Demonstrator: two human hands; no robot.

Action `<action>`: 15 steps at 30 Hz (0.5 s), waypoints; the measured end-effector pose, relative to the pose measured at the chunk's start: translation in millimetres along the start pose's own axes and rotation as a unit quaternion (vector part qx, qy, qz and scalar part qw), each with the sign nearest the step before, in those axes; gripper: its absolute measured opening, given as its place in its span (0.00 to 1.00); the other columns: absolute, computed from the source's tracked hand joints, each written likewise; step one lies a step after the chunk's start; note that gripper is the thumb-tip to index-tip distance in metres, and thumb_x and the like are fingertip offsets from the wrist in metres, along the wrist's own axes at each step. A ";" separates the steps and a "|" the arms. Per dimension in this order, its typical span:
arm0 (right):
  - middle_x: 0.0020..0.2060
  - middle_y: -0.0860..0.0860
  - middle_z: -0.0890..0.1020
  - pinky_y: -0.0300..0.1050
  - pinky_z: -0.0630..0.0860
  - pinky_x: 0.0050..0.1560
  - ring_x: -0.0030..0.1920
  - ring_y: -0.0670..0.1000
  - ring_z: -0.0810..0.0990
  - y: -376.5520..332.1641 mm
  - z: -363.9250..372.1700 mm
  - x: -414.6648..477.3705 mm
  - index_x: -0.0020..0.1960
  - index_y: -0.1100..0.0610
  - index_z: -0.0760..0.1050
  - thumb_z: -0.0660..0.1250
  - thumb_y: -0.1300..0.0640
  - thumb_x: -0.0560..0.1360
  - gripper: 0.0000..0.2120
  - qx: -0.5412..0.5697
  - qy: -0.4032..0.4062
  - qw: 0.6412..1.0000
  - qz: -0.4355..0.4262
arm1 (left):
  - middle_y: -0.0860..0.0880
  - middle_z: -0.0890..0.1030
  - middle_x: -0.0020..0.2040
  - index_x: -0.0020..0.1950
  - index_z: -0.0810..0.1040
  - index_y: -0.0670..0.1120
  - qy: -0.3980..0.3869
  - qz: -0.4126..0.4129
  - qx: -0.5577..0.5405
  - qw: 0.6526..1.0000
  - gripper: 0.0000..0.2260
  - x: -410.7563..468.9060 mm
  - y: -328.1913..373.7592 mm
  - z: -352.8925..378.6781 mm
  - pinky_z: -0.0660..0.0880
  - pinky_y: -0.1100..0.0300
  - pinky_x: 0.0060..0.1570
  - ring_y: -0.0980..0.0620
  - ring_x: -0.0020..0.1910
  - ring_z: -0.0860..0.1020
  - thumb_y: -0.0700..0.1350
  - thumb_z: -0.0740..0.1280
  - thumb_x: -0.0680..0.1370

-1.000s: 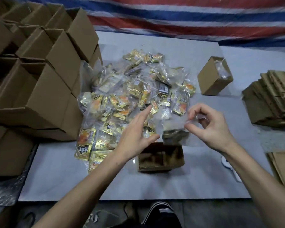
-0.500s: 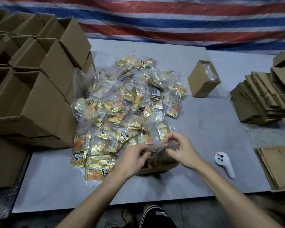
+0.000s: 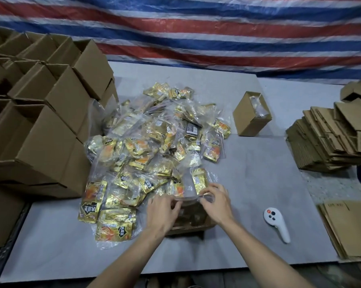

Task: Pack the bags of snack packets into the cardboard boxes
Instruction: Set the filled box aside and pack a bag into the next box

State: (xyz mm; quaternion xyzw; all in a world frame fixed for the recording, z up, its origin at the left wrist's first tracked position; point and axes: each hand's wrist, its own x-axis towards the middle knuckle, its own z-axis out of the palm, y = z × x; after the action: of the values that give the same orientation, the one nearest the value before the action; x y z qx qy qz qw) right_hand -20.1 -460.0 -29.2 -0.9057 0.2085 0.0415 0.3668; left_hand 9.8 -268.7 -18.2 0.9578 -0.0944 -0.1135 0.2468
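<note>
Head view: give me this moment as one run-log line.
left hand: pinches clear bag | right hand: pinches same bag | bag: over small open box, not fully in | pile: unpacked

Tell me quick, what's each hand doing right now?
Left hand: pinching the clear bag at its top edge.
Right hand: pinching the same bag's other end.

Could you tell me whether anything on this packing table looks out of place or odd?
One thing: a white handheld controller lies on the grey table, right of the box being filled; it is no packing item. Otherwise the bags of snack packets lie in a loose heap, none visibly torn or spilled.
</note>
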 end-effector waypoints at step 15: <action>0.47 0.51 0.83 0.46 0.74 0.35 0.35 0.51 0.78 -16.9 10.0 107.4 0.64 0.43 0.74 0.57 0.57 0.82 0.15 0.116 -0.119 0.985 0.037 | 0.58 0.78 0.58 0.61 0.76 0.57 -0.041 -0.067 0.075 0.994 0.13 1.0 3.6 20.2 0.65 0.57 0.59 0.53 0.59 0.71 0.55 0.64 0.77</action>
State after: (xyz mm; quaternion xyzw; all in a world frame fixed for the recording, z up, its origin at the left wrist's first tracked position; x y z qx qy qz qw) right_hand 85.2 -479.7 -50.0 -0.8374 0.1998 0.1379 0.4898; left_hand 5.0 -281.1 -33.7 0.9722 -0.0487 -0.1616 0.1622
